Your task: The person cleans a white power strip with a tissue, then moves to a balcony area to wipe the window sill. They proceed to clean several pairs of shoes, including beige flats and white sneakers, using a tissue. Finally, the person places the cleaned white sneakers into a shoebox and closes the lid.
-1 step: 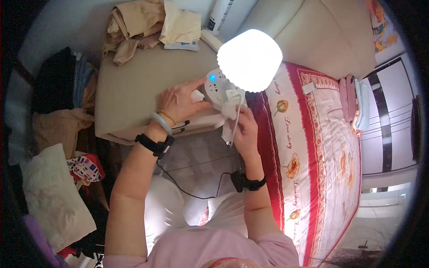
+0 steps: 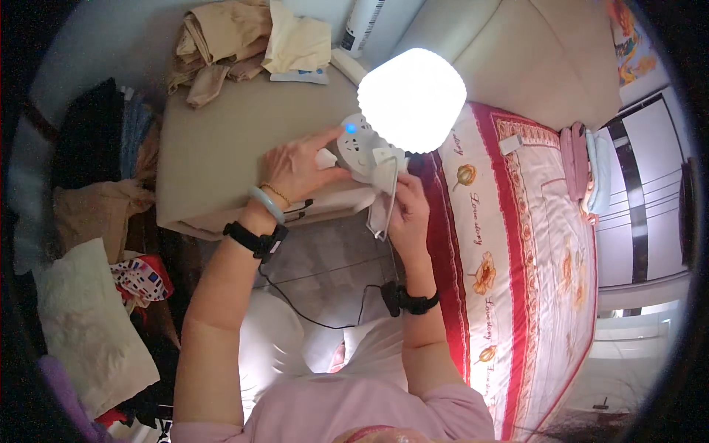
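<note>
A glowing white lamp (image 2: 412,100) with a ribbed shade stands at the bedside stand's front right corner. Its round white socket base (image 2: 356,151) has outlet slots and a lit blue button. My left hand (image 2: 299,170) grips the base from the left, index finger by the button, thumb at the near edge; a small white piece (image 2: 326,159) shows between them. To the right, my right hand (image 2: 410,210) is closed on a pale, thin white item with a white cord (image 2: 392,196), held against the base. Its kind I cannot make out; fingers partly cover it.
A beige bedside stand (image 2: 229,148) carries folded tan cloths (image 2: 225,33). At right lies a bed with a red-and-white floral cover (image 2: 495,244). Clothes and a pale pillow (image 2: 96,325) are piled left. A black cable (image 2: 310,321) hangs between my wrist bands.
My right hand has shifted slightly up and right, and the white item with its cord has turned a little. My left hand stays in place on the base.
</note>
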Demonstrator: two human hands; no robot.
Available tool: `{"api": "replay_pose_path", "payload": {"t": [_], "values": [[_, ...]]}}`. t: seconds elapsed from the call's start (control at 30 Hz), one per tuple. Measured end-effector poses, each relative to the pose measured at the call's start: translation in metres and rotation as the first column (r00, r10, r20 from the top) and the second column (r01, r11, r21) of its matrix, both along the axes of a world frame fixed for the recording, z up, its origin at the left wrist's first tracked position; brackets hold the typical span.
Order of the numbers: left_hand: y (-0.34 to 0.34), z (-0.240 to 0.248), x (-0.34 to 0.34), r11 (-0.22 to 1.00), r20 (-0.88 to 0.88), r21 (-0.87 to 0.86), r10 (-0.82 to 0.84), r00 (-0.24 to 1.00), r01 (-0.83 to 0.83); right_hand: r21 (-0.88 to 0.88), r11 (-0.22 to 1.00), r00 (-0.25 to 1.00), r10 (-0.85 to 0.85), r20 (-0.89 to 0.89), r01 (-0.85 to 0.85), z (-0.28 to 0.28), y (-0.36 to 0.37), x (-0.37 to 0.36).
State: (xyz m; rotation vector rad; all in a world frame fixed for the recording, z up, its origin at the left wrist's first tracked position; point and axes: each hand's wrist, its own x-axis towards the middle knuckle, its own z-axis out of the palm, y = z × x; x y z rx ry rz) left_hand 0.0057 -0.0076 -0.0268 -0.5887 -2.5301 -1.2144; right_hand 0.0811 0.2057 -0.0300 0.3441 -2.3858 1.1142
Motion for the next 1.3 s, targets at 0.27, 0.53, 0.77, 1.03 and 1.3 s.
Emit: {"api": "replay_pose_path", "payload": {"t": [0.27,0.53,0.77,1.03,1.3], "values": [[0.004,-0.001,0.0,1.0,0.071,0.013,0.018,0.997,-0.019,0.189,0.965,0.983,-0.169,-0.077,0.181,0.008,0.021,0.002],[0.011,0.011,0.004,0.99,0.055,-0.109,0.091,0.994,-0.085,0.339,0.912,0.955,-0.145,-0.259,0.231,0.007,0.011,-0.012],[0.012,-0.007,-0.002,0.992,0.017,-0.062,0.107,0.994,-0.106,0.407,0.903,0.973,-0.047,-0.227,0.138,0.013,0.002,-0.004],[0.012,0.005,0.002,0.993,0.07,-0.06,0.102,0.992,-0.097,0.309,0.938,0.978,0.191,-0.089,-0.155,0.009,0.002,-0.003],[0.014,0.006,0.003,0.972,0.083,-0.186,0.159,0.984,-0.141,0.063,0.99,0.988,-0.124,-0.091,0.13,0.013,0.014,-0.013]]}}
